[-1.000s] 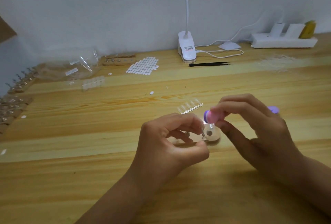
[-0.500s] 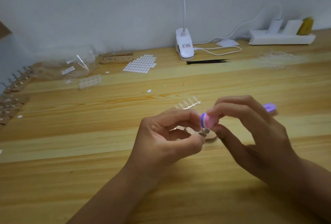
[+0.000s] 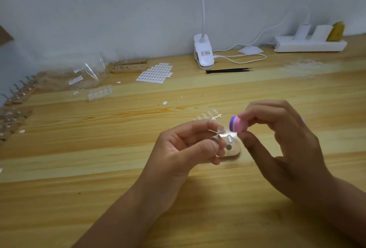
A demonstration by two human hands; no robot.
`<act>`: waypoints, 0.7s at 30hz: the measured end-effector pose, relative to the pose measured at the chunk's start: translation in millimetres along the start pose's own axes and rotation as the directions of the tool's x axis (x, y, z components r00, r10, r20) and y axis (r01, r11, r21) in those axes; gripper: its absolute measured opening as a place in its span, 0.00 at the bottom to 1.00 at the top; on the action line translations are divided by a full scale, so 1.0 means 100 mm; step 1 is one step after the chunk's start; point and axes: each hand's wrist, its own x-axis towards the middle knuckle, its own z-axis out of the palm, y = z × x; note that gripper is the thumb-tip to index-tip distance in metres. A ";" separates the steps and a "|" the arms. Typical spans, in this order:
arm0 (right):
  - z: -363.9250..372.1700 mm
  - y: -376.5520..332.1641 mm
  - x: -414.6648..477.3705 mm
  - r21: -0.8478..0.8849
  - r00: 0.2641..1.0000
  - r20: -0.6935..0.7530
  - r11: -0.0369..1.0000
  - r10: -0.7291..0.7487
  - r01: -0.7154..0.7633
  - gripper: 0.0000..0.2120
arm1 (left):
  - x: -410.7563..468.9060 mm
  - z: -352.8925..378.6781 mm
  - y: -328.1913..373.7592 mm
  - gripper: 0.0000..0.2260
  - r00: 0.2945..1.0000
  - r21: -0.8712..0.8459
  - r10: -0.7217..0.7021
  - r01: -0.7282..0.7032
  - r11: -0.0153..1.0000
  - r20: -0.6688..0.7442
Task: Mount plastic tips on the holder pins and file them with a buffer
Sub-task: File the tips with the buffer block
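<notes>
Pinching one buffer right, one tip left.

Buffer pink-purple-white striped; tweezers black; lamp clip white.

On the desk, the holder lies between the left hand and the right hand. The right holds the buffer above the holder, and the left pinches a pin beside it. A strip of tips lies just behind. Along the back are a sticker sheet left, a lamp clamp centre with tweezers before it, and a power strip right.
</notes>
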 end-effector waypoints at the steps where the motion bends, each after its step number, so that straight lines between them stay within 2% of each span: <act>1: 0.00 -0.01 -0.01 0.006 1.000 0.013 1.000 -0.026 0.026 0.13 | 0.00 0.00 -0.01 0.12 1.000 0.004 -0.012 0.012 1.000 -0.019; 5: 0.00 0.01 -0.01 -0.012 0.999 0.038 1.000 -0.016 0.016 0.13 | 0.01 0.01 -0.04 0.14 0.995 0.054 -0.032 0.037 0.998 -0.092; 9: 0.00 0.01 -0.02 -0.003 0.997 0.065 1.000 0.029 -0.029 0.12 | 0.01 0.03 -0.04 0.14 0.995 0.119 -0.032 0.043 0.992 -0.091; 16: 0.03 -0.08 -0.05 -0.008 0.992 0.106 0.998 -0.064 0.065 0.07 | -0.01 0.06 -0.04 0.12 0.991 0.252 0.056 -0.023 0.967 -0.122; 21: -0.01 -0.07 -0.02 -0.015 0.995 0.071 0.997 -0.073 0.074 0.10 | -0.02 0.08 -0.03 0.14 0.991 0.248 0.041 -0.009 0.969 -0.128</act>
